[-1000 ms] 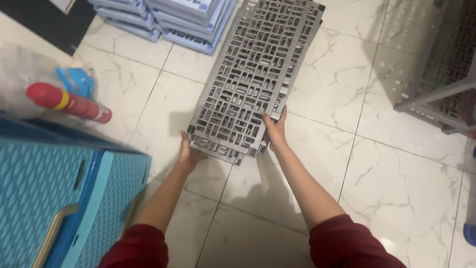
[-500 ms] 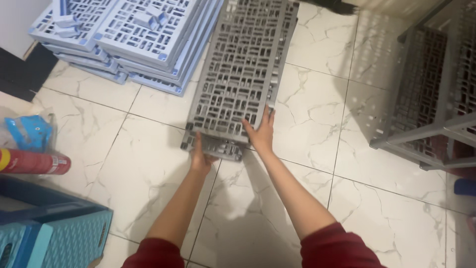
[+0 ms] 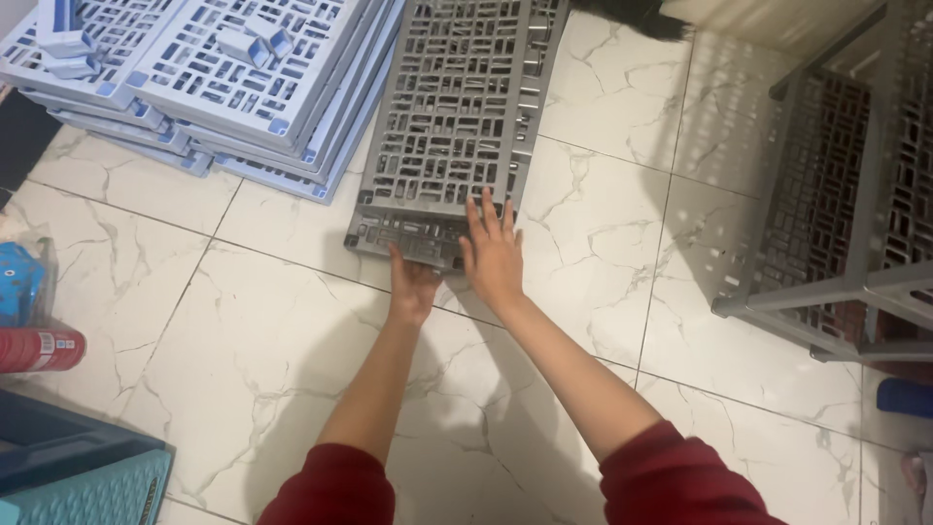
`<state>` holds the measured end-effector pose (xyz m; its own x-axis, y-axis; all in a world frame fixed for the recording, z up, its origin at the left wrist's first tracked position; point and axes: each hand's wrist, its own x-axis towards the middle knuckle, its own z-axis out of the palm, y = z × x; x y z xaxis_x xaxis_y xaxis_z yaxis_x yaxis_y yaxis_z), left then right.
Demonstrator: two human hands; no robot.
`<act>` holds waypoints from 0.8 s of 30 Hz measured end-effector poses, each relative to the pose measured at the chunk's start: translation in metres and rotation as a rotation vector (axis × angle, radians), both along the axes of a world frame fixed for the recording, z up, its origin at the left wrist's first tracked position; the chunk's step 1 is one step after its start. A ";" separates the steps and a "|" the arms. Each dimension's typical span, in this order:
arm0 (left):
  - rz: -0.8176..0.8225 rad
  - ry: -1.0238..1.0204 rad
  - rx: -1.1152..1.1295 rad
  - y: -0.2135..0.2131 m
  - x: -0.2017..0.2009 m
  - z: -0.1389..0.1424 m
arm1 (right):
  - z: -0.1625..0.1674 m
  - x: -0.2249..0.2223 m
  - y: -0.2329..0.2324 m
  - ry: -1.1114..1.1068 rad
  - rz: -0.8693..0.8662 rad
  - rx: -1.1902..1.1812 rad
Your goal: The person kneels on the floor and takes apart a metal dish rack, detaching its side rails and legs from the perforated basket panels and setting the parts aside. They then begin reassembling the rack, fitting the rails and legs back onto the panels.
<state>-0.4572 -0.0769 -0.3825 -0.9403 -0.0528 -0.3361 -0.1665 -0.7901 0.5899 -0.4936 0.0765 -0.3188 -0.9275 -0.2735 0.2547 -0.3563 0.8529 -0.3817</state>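
— Where are the hands?

— Both are at the near end of the grey panels (image 3: 457, 117), a small stack of lattice sheets lying flat on the floor (image 3: 603, 214). The right hand (image 3: 494, 255) lies palm down with fingers spread on the top panel's near edge. The left hand (image 3: 412, 288) sits lower, at the edge of the bottom panel, fingers against it; I cannot tell whether they curl under it.

— So is either hand clamped on the stack?

— The right is open and flat, pressing rather than gripping. The left touches the edge, but its grip is hidden.

— What lies around?

— Just left of the grey stack, touching or nearly so, is a pile of blue panels (image 3: 243, 68) with a few small blue pieces on top. To the right, well apart, stands a grey rack (image 3: 836, 282) built of the same lattice. At the left edge are a red can (image 3: 39, 350) and a teal basket (image 3: 97, 486) at the bottom corner. Red sleeves (image 3: 671, 486) cover both arms.
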 end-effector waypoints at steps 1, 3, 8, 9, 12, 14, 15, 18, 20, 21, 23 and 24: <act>-0.011 -0.015 -0.009 -0.003 -0.005 0.001 | -0.002 -0.005 0.000 -0.002 0.037 -0.057; -0.044 0.035 -0.033 -0.009 -0.015 0.004 | -0.002 -0.023 -0.002 -0.012 0.049 -0.100; -0.040 0.025 -0.062 -0.007 -0.028 0.021 | 0.013 -0.070 -0.013 -0.092 0.081 -0.147; -0.049 0.053 -0.040 -0.002 -0.026 0.023 | 0.018 -0.070 -0.011 -0.110 0.036 -0.162; -0.040 0.062 -0.026 0.011 -0.015 0.022 | 0.017 -0.051 -0.007 -0.128 -0.024 -0.259; 0.020 -0.076 -0.083 0.020 0.005 0.018 | 0.011 -0.023 -0.004 -0.167 -0.037 -0.322; 0.023 -0.095 -0.095 0.023 0.016 0.017 | 0.007 -0.008 -0.002 -0.190 -0.052 -0.344; 0.005 -0.089 -0.156 0.031 0.051 0.014 | -0.006 0.030 0.005 -0.219 -0.108 -0.442; -0.050 -0.011 -0.236 0.030 0.074 0.018 | -0.012 0.045 0.007 -0.198 -0.124 -0.555; -0.041 0.025 -0.208 0.029 0.082 0.021 | -0.013 0.049 0.009 -0.172 -0.119 -0.629; -0.029 0.093 -0.157 0.022 0.097 0.031 | -0.011 0.057 0.009 -0.127 -0.130 -0.747; -0.007 0.073 -0.158 0.018 0.101 0.038 | -0.007 0.060 0.008 -0.108 -0.146 -0.789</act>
